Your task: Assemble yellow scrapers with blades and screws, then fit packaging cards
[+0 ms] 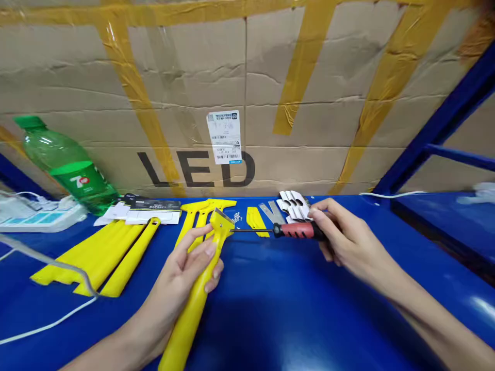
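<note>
My left hand (195, 260) is wrapped round the neck of a yellow scraper (189, 314), its head tilted up with a metal blade edge at the top. In my right hand (340, 229) is a screwdriver (296, 230) with a red and black handle, gripped at the handle's end. Its thin shaft points left, and the tip meets the side of the scraper's head. Behind lie more yellow scraper handles (201, 219), a small heap of screws (235, 218), flat yellow pieces (255, 219), loose metal blades (273, 211) and curved white-and-silver metal parts (294, 206).
Several yellow sleeves (104, 252) lie at left below printed packets (143, 208). A green soda bottle (71, 165) stands beside a white power strip (46, 216). A white cable (50, 324) crosses the blue table (263, 319). A large taped cardboard box (266, 93) stands at the back.
</note>
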{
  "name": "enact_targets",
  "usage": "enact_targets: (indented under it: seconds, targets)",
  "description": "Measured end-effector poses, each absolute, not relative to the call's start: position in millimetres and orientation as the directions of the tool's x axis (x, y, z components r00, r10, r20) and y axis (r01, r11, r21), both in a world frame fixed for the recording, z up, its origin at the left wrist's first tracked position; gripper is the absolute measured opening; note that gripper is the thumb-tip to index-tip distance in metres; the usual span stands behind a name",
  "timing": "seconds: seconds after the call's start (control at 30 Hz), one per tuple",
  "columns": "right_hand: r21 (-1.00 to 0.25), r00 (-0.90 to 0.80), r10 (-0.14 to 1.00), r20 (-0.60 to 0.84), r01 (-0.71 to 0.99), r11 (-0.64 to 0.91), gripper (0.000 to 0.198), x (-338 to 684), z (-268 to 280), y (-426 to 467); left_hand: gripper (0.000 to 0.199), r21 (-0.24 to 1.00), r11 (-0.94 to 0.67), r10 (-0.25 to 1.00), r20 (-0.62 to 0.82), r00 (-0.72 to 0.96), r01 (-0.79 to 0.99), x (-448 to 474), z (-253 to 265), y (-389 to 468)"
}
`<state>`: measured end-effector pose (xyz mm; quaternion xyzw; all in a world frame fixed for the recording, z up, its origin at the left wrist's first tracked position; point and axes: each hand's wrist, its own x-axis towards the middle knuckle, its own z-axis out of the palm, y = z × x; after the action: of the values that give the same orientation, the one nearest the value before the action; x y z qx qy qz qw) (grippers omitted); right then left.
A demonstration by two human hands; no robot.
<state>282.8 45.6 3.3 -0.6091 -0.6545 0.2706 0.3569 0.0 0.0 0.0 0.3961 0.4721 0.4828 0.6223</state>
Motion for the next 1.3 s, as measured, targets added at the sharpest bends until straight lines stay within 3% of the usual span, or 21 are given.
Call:
enact_targets:
  seconds: [0.07, 0.17, 0.27, 0.37, 0.57, 0.63, 0.8, 0.9, 1.0, 1.17, 1.3]
  targets:
    - [-0.782, -0.146, 0.955, 0.259, 0.548, 0.296, 0.031, 286.2, 4.1, 44.5, 0.050, 0.952, 0.217, 0.976, -0.208, 0.063, -0.216, 1.5, 1.3, 3.5]
    - [-0.759, -0.254, 0.894, 0.369, 0.473, 0.448, 0.027, 288.3, 4.6, 43.5, 0.053, 0.952, 0.220, 0.976, -0.216, 0.040, -0.211, 2.1, 2.4, 6.1]
    - [-0.797, -0.203, 0.935, 0.292, 0.488, 0.355, 0.027, 286.6, 3.9, 42.8, 0.053, 0.948, 0.223, 0.975, -0.218, 0.047, -0.226, 1.1, 1.9, 5.1]
    - [-0.811, -0.107, 0.977, 0.185, 0.545, 0.214, 0.040, 284.9, 3.5, 42.0, 0.051, 0.945, 0.221, 0.975, -0.213, 0.059, -0.239, 0.0, 0.6, 3.2]
    - [-0.766, -0.225, 0.890, 0.397, 0.452, 0.456, 0.025, 287.8, 7.9, 43.5, 0.049, 0.938, 0.242, 0.970, -0.232, 0.069, -0.249, -1.3, -0.4, 3.1]
    - [-0.761, -0.179, 0.898, 0.402, 0.480, 0.437, 0.023, 287.2, 7.0, 45.2, 0.047, 0.933, 0.258, 0.966, -0.241, 0.097, -0.251, -1.5, -1.1, 2.0]
    - [-0.790, -0.024, 0.967, 0.255, 0.571, 0.222, 0.037, 286.9, 4.1, 46.6, 0.046, 0.926, 0.268, 0.962, -0.243, 0.122, -0.267, -0.1, -4.1, -0.3]
    - [-0.759, -0.147, 0.950, 0.276, 0.574, 0.309, 0.035, 290.7, 7.0, 44.9, 0.050, 0.925, 0.282, 0.959, -0.264, 0.103, -0.253, 0.5, -4.6, 0.8]
    - [-0.782, -0.285, 0.907, 0.311, 0.466, 0.414, 0.028, 291.8, 9.0, 43.4, 0.052, 0.928, 0.276, 0.961, -0.264, 0.081, -0.250, -0.2, -4.4, 2.9]
    - [-0.843, -0.120, 0.974, 0.191, 0.488, 0.226, 0.038, 284.3, 4.8, 42.4, 0.051, 0.932, 0.265, 0.964, -0.255, 0.074, -0.249, -1.1, -3.3, 4.3]
    - [-0.835, -0.192, 0.943, 0.273, 0.440, 0.331, 0.029, 281.9, 4.0, 41.5, 0.051, 0.941, 0.235, 0.972, -0.231, 0.045, -0.244, -1.0, -0.8, 4.8]
